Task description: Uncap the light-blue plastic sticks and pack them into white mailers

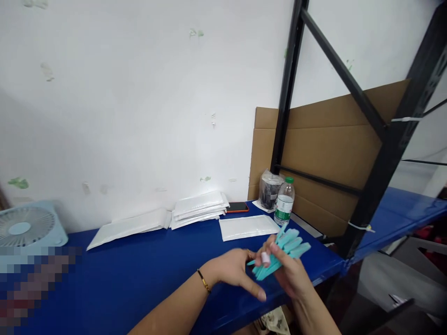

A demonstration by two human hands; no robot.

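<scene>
My right hand (288,274) is closed around a turquoise bundle (291,244) of thin, flat pieces with rounded ends that fan out at the upper right. What exactly these pieces are, I cannot tell. A whitish wrap shows on one finger. Just to the left is my left hand (233,270), its thumb stretched out and its fingertips partly hidden beside the bundle. It appears to hold nothing. A dark bracelet with a gold part circles the left wrist. Beyond the hands, a white padded mailer (248,228) lies flat on the blue tabletop (157,279).
Several white mailers are stacked (199,207) by the wall, with another white mailer (131,225) to their left. An orange-edged phone (238,207), a bagged dark item (269,190) and a green-capped bottle (284,203) stand near the black rack (370,186). A fan (30,228) is far left.
</scene>
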